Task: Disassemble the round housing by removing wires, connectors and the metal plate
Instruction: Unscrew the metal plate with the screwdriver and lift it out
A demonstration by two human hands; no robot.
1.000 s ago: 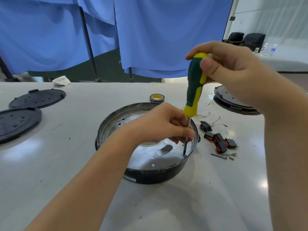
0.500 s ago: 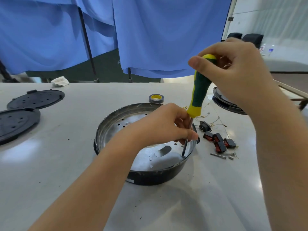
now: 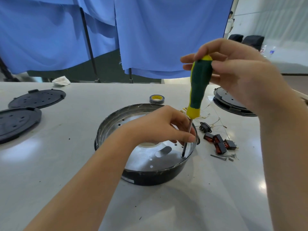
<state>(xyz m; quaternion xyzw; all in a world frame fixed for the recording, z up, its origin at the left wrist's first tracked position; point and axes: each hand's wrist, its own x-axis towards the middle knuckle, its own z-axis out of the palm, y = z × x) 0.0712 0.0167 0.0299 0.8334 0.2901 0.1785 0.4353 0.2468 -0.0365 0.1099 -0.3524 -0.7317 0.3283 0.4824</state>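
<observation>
A round black housing (image 3: 155, 177) sits mid-table, with a shiny metal plate (image 3: 155, 157) inside it. A green and yellow screwdriver (image 3: 199, 84) stands nearly upright, its tip on the plate near the housing's right rim. My right hand (image 3: 236, 75) grips the top of the handle with its fingertips. My left hand (image 3: 160, 125) reaches over the housing and pinches the metal shaft low down. To the right of the housing lie thin loose wires (image 3: 211, 119), black and red connectors (image 3: 220, 142) and several screws (image 3: 221, 157).
Two black perforated round covers (image 3: 36, 99) (image 3: 16, 120) lie at the left. Another black round part (image 3: 233, 104) sits at the far right behind my right hand. A roll of tape (image 3: 156, 99) lies behind the housing. Blue curtains hang beyond the table's far edge.
The handle swung from leaning right to nearly upright. My right hand regripped the top with its fingertips. My left hand stayed on the shaft, tip in the same spot.
</observation>
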